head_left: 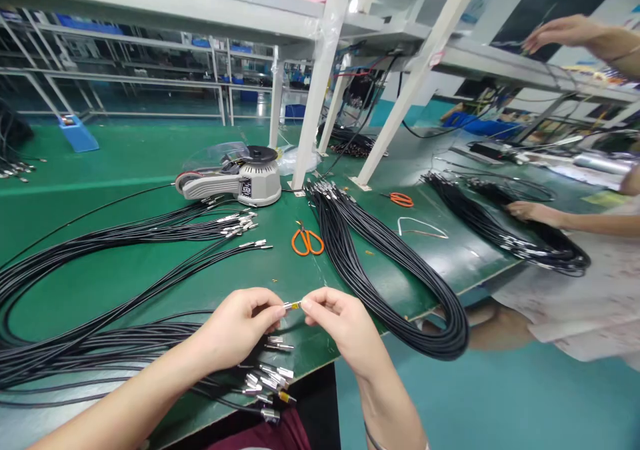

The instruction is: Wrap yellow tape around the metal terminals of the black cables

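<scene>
Fingers of your left hand (240, 327) and right hand (347, 323) are pinched nearly closed, thumb against forefinger, on opposite ends of a small metal connector (291, 306) with a yellow band (296, 305); it lies level between them, above the near edge of the green table (280, 273). Your fingertips cover both its ends, and your remaining fingers are mostly hidden, as is any cable leading from it. From the connector, orange-handled scissors (307, 242) lie at twelve o'clock, near it, and a grey tape dispenser (257, 182) farther off at eleven. Black cables (100, 240) sweep out toward ten o'clock, cut off by the left edge. Under your left forearm, at seven to eight, more cables (135, 333) are partly covered; their metal ends (270, 380) overlap too closely to count. A looped cable bundle (400, 283) spans one to four o'clock. At two, a co-worker's hand (537, 213) touches another bundle (480, 220); its fingertips are hard to make out, and the body is cut off at right.
</scene>
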`<state>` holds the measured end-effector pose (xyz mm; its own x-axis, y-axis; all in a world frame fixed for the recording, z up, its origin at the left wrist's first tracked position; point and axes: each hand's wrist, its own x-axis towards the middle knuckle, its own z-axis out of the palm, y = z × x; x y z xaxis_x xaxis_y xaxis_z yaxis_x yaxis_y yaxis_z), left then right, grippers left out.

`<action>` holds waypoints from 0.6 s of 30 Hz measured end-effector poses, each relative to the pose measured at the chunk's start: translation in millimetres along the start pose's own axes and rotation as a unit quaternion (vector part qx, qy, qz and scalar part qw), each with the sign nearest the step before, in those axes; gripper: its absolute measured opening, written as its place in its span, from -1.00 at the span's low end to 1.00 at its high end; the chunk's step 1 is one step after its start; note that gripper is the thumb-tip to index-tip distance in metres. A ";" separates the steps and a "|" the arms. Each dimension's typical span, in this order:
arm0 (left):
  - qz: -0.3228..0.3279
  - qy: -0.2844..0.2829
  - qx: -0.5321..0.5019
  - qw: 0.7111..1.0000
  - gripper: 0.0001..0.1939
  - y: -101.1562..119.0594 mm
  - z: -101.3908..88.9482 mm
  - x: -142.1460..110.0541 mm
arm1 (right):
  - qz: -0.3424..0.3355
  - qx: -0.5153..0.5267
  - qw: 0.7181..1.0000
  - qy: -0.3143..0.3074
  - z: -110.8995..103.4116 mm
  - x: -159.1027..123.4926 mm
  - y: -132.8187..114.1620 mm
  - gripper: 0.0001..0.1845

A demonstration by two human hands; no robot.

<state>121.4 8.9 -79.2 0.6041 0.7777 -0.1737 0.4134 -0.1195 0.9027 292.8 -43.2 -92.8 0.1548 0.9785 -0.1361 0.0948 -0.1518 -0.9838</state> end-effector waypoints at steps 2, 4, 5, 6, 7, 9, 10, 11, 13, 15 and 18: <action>0.007 0.015 0.011 1.000 -0.75 -0.6 1.2 -0.8 | -0.007 0.000 1.000 0.002 0.2 -1.1 1.9 -0.82; 0.003 0.017 0.010 1.000 -0.75 -1.2 1.8 -1.0 | -0.037 -0.010 0.999 0.005 0.5 -2.4 2.6 -0.83; -0.002 0.012 0.003 1.000 -0.75 -1.3 1.9 -0.9 | -0.054 -0.017 0.998 0.003 0.5 -3.1 2.5 -0.83; -0.008 0.004 -0.008 1.000 -0.75 -1.3 1.9 -0.7 | -0.066 -0.023 0.998 0.001 0.4 -3.6 2.3 -0.83; -0.015 -0.006 -0.021 1.000 -0.75 -1.2 2.0 -0.4 | -0.071 -0.027 0.997 -0.004 0.3 -4.0 2.0 -0.84; -0.021 -0.016 -0.039 0.999 -0.75 -1.1 2.2 0.3 | -0.062 -0.021 0.998 -0.008 0.3 -4.5 1.8 -0.83; -0.019 -0.014 -0.038 0.999 -0.75 -1.1 2.5 0.6 | -0.051 -0.015 0.999 -0.005 0.5 -4.7 2.1 -0.83; -0.014 -0.008 -0.030 0.999 -0.74 -1.2 2.9 1.0 | -0.039 -0.008 0.999 0.000 0.9 -5.0 2.7 -0.83; -0.003 0.008 -0.009 1.000 -0.75 -1.4 3.8 1.5 | -0.022 0.007 1.000 0.011 2.5 -5.8 4.9 -0.82; 0.001 0.014 0.000 1.000 -0.75 -2.2 5.2 1.4 | -0.020 0.021 0.999 0.021 5.0 -7.1 7.9 -0.81; 0.033 0.037 0.025 0.998 -0.81 -5.6 8.7 0.0 | -0.028 0.041 0.998 0.045 9.5 -8.8 11.8 -0.81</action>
<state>125.0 4.2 -87.7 0.5804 0.8101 -0.0837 0.4097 -0.2017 0.8896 283.3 -52.3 -104.3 0.2386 0.9683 -0.0741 0.0253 -0.0825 -0.9963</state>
